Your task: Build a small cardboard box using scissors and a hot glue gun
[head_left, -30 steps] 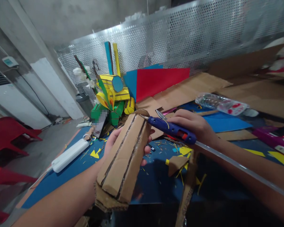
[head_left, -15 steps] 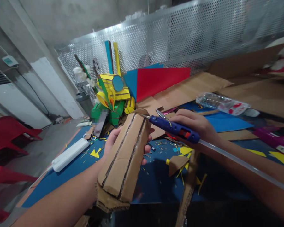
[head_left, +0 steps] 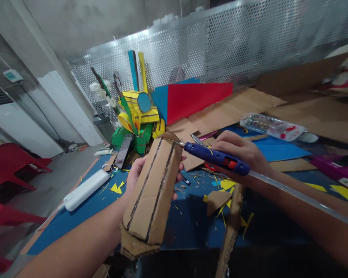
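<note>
My left hand is wrapped round a long, many-sided cardboard tube, fingertips showing past its right side. Dark, glossy lines run along the tube's folds, and a wider cardboard flange caps its near end. In my right hand is a blue glue gun, gripped from above and behind. Its metal nozzle meets the tube's far edge at the upper right, though I cannot tell whether it touches. A clear glue stick trails from the gun's back end over my right forearm.
Behind stand a yellow-and-green cardboard model and a red sheet. A white power strip lies at left, a plastic bottle at right. Yellow scraps and a cardboard strip litter the blue table. Red chairs stand left.
The cardboard tube has tilted and shifted slightly in my left hand, its far end moving a little left. The glue gun's nozzle stays by the tube's far edge.
</note>
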### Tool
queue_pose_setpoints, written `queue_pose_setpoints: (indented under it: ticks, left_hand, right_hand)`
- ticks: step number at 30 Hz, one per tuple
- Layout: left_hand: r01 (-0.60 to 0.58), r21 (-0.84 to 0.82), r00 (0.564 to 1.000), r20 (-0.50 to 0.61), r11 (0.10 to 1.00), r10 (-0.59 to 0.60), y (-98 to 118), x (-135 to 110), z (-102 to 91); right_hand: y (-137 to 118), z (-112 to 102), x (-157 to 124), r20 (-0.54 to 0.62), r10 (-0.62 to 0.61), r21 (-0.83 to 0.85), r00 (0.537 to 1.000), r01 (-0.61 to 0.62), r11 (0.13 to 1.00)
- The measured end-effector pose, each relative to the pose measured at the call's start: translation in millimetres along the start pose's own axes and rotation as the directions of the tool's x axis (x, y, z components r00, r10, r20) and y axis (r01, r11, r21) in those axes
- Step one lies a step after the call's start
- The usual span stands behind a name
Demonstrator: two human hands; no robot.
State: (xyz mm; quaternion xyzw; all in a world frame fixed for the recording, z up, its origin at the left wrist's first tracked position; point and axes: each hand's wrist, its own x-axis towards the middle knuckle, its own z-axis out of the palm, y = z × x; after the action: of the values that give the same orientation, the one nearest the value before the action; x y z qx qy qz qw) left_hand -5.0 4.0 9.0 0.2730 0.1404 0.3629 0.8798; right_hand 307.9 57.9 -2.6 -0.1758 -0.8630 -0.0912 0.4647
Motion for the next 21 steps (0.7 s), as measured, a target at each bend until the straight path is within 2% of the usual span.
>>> queue_pose_setpoints:
  ticks: [6, 11, 16, 21]
  left_hand:
    - [0.011, -0.041, 1.000, 0.017, 0.999, -0.010, -1.2, -0.8, 2.9]
    - [0.017, -0.131, 0.997, 0.078, 0.991, -0.007, -0.6, -2.1, 3.7]
    - [0.079, -0.203, 0.996, 0.055, 0.976, -0.069, 2.5, -1.7, 5.4]
    - [0.064, -0.246, 0.995, 0.090, 0.967, -0.043, 1.8, -2.5, 5.0]
  right_hand:
    - [2.2, 1.4, -2.2, 0.000, 0.027, 0.019, 1.000, -0.027, 0.999]
    - [2.5, 1.4, -2.7, 0.002, 0.042, 0.010, 0.999, -0.042, 0.999]
    - [3.0, 1.8, -2.8, 0.005, 0.043, -0.024, 0.999, -0.043, 0.999]
    - [0.3, -1.0, 0.3, 0.028, 0.025, -0.047, 0.999, -0.024, 0.999]
